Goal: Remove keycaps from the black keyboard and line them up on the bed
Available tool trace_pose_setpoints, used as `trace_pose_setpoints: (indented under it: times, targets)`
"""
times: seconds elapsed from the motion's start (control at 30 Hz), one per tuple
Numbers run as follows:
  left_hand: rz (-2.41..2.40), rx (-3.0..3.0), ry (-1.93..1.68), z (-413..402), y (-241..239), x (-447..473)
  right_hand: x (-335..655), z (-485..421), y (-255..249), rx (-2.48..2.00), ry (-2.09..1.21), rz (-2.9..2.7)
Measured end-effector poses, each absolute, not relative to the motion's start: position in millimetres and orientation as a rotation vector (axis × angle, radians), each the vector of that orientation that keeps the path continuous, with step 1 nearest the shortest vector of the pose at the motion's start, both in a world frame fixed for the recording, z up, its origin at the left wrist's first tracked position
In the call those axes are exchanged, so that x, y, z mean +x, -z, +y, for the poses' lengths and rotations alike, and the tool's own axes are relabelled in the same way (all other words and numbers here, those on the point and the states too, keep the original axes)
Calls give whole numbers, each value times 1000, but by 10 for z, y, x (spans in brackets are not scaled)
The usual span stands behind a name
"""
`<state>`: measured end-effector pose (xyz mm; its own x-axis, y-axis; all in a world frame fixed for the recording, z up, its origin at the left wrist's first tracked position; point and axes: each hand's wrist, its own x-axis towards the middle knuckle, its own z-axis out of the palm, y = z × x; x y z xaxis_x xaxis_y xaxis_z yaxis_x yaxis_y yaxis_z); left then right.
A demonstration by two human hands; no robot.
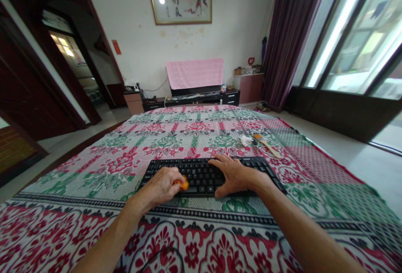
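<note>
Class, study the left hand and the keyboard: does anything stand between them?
Only the orange wad pinched in the left hand, over the near rows of the keyboard; nothing else visible stands between them. The paintbrush and crumpled white wad lie beyond the keyboard.

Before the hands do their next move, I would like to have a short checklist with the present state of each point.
1. Left hand pinches the orange piece: ok.
2. Right hand rests on the keyboard: ok.
3. Keyboard lies flat on the patterned cloth: ok.
4. Brush lies apart from the keyboard: ok.
5. Keyboard fully in view: not ok, hands cover part.
6. Keyboard free of dust: cannot tell.
</note>
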<state>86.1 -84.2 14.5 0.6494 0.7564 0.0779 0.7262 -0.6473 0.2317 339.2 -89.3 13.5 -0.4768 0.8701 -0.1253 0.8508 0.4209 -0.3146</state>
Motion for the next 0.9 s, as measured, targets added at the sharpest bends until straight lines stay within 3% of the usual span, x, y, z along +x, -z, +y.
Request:
trace_pose_setpoints:
  times: [0.2,0.4,0.9]
  targets:
    - [1039,2736,-431,-885,-46,997,3393,-895,-144,-1595,-525,-2595]
    - [1009,2830,-260,-891,-94,932,3386,-908,-159,-1599,-524,-2610]
    - [953,2823,-252,-966,-161,969,3382,-900,-156,-1600,-524,-2605]
